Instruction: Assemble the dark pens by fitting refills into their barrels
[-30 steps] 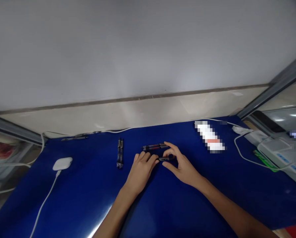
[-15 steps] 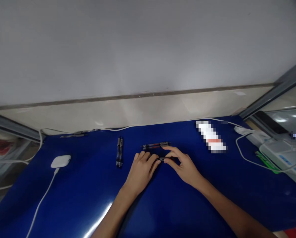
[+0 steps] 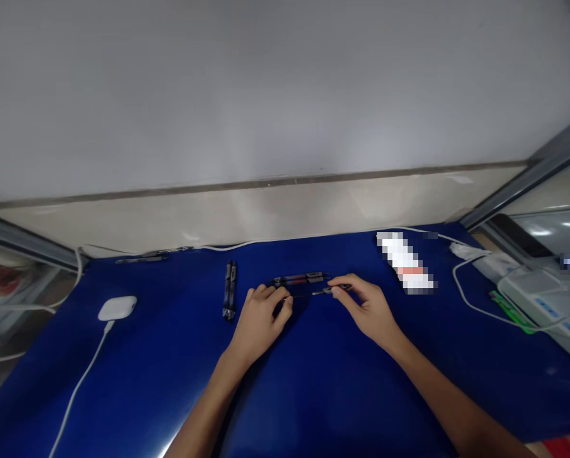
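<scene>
My right hand (image 3: 369, 313) pinches a short dark pen piece (image 3: 331, 290) between thumb and fingertips. A thin pale end of it points left. My left hand (image 3: 262, 321) has its fingers curled at the end of a thin dark pen part (image 3: 298, 296), most of which the fingers hide. A gap shows between the two pieces. Just beyond both hands a dark pen with a reddish stripe (image 3: 300, 278) lies crosswise on the blue table (image 3: 308, 394). To the left of my left hand, two dark pens (image 3: 229, 289) lie side by side.
A white earbud case (image 3: 118, 308) on a white cable lies at the left. Further pens (image 3: 144, 258) rest along the back wall. A blurred white-faced object (image 3: 406, 263) sits at the back right. At the right edge are a power strip (image 3: 542, 305) and a green packet (image 3: 509, 312).
My hands have drawn apart, the right one to the right with the dark pen piece and the left one slightly left. A gap has opened between the pen parts.
</scene>
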Available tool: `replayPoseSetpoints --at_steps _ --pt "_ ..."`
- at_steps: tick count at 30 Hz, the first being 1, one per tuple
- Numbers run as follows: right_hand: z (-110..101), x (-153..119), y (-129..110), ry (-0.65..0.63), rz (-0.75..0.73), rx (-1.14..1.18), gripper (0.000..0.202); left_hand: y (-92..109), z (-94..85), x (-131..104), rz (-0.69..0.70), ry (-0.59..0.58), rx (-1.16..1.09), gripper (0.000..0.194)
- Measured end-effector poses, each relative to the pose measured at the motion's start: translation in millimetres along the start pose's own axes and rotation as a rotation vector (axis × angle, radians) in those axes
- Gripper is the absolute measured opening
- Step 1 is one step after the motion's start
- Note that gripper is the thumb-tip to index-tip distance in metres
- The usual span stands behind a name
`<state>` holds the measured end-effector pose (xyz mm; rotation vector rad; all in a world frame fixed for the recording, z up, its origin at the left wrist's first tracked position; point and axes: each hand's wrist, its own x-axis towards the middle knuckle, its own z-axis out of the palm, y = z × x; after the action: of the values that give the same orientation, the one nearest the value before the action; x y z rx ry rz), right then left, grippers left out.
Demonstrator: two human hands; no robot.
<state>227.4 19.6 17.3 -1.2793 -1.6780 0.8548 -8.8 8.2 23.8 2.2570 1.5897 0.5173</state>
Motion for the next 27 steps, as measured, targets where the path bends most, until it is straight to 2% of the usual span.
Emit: replayPoseSetpoints --at_steps 5,9,13,17,20,24,27 --pt "-10 6 10 0.210 0.119 0.076 0.022 -5 -4.7 0 -0.034 0.041 -0.047 0.028" --pt "-11 12 24 0.260 0.152 -0.085 0.025 -7 -4.7 1 -0.051 0.062 -0.076 0.028" --pt "-5 11 33 0.152 0.070 -0.328 0.029 -7 -2.6 1 -0.060 0.076 -0.050 0.031" --pt "0 8 28 0.119 -0.007 -0.381 0.030 -7 0.0 0 -0.048 0.092 0.015 0.033" --pt "1 6 18 0.090 -0.006 -0.307 0.025 -7 1.9 -1 -0.024 0.116 0.048 0.032" --pt "5 0 6 -0.101 -0.021 -0.118 0.032 -4 4.6 -2 0.032 0.132 0.079 0.034" --pt "10 -4 3 -0.203 0.015 -0.062 0.032 -2 5.9 -3 0.064 0.126 0.092 0.035"
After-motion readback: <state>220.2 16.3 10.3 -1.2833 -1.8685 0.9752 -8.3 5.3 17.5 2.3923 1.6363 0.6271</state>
